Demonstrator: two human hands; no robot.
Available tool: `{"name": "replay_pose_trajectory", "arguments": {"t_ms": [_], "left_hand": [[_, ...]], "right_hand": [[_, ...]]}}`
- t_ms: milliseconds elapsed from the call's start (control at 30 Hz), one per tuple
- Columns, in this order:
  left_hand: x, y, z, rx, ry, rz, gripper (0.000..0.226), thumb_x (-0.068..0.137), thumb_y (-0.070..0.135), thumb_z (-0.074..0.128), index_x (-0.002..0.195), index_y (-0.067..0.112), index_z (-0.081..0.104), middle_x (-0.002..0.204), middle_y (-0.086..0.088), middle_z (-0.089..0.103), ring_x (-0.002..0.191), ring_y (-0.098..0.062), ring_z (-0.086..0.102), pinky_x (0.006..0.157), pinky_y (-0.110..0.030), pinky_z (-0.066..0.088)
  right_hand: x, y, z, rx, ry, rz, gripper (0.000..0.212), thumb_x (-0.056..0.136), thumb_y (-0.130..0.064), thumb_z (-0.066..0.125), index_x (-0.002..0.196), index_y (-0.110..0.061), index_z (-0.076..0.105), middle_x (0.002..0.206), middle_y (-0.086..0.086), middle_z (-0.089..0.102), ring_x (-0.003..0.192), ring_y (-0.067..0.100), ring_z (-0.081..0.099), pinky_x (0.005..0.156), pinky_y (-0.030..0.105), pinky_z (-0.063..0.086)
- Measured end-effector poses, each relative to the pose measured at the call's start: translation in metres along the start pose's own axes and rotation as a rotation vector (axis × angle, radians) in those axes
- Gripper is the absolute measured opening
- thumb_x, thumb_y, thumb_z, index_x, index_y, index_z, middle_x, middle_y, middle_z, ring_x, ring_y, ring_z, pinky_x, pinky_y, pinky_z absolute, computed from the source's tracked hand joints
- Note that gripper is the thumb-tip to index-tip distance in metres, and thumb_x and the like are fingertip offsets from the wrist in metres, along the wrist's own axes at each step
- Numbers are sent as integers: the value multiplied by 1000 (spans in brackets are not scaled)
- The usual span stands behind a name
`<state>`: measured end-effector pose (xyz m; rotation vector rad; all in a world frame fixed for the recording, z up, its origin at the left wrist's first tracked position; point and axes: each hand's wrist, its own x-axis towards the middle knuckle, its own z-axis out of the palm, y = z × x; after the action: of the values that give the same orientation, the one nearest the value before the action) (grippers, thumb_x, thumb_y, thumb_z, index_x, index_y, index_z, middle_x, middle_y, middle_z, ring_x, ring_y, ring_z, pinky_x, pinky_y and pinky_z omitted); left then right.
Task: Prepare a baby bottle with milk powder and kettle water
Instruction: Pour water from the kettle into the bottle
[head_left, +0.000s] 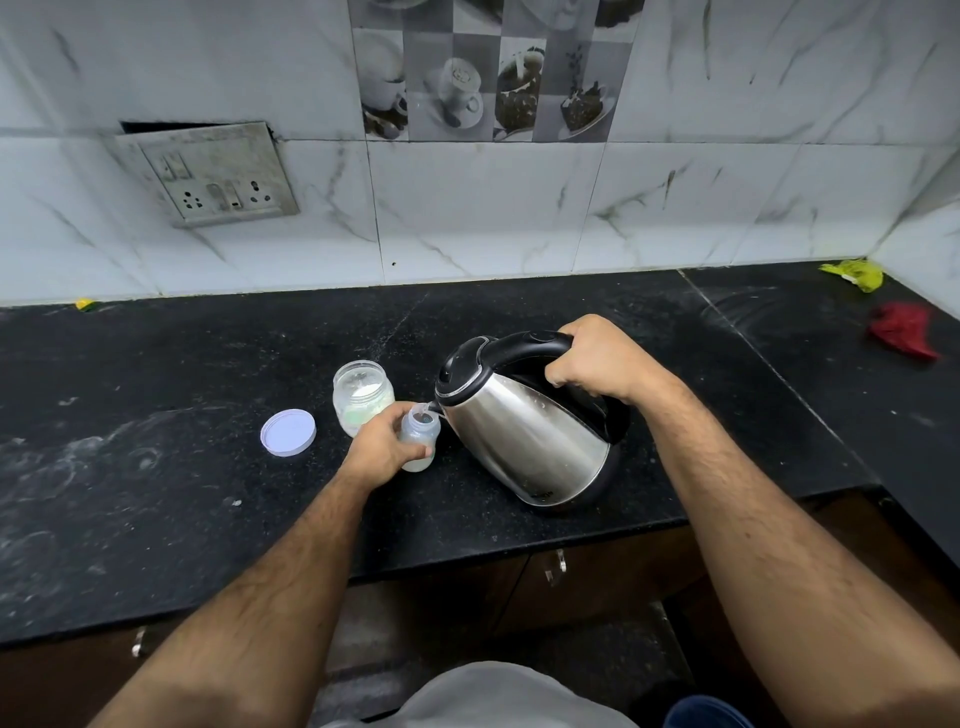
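Kettle gripped by right hand, left hand clasping bottle holding white liquid

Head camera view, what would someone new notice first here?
The steel kettle, tilted by the right hand at mid-counter, its spout at the mouth of a small baby bottle held by the left hand. Just behind the bottle stands an open jar of white powder, its lid lying flat to the left.

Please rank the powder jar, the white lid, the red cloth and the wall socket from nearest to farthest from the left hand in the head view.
From the left hand, nearest first:
1. Powder jar, just behind the hand.
2. White lid, to its left.
3. Wall socket, up on the tiles.
4. Red cloth, far right.
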<state>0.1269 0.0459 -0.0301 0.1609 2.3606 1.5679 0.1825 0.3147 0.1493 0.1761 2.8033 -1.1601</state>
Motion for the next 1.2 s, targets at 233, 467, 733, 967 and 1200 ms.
{"name": "replay_pose_trajectory", "arguments": {"t_ms": [233, 467, 733, 967, 1200], "left_hand": [[-1, -1, -2, 3, 3, 2, 57, 65, 5, 83, 107, 38, 61, 111, 5, 71, 107, -15, 66, 102, -44, 49], [-3, 4, -2, 4, 11, 1, 55, 69, 4, 82, 112, 31, 61, 110, 4, 71, 106, -16, 65, 100, -42, 51], [-4, 7, -1, -4, 12, 11, 56, 71, 0, 80, 119, 23, 61, 111, 2, 70, 106, -15, 65, 96, -36, 51], [-7, 11, 0, 0, 14, 9, 54, 73, 0, 79, 118, 23, 60, 109, 3, 70, 103, -14, 65, 91, -33, 51], [-6, 11, 0, -4, 12, 14, 55, 72, -2, 80, 117, 23, 60, 109, 3, 70, 105, -13, 65, 99, -33, 49]], "right_hand": [[0, 0, 0, 1, 5, 1, 18, 61, -2, 64, 59, -11, 48, 44, 3, 40, 38, 19, 32, 46, 25, 26], [-1, -1, -1, -4, 14, -3, 19, 60, -3, 65, 59, -11, 48, 47, 5, 40, 40, 19, 33, 47, 27, 27], [-3, -3, -1, -3, 18, -3, 22, 61, -2, 65, 56, -13, 46, 45, 4, 41, 38, 19, 33, 46, 25, 27], [-3, -3, -2, 7, 18, -5, 22, 61, -1, 64, 57, -12, 46, 44, 3, 40, 38, 19, 32, 46, 25, 26], [-4, -4, -2, 1, 19, -10, 20, 60, -2, 64, 58, -11, 47, 46, 4, 40, 39, 19, 32, 48, 27, 26]]}}
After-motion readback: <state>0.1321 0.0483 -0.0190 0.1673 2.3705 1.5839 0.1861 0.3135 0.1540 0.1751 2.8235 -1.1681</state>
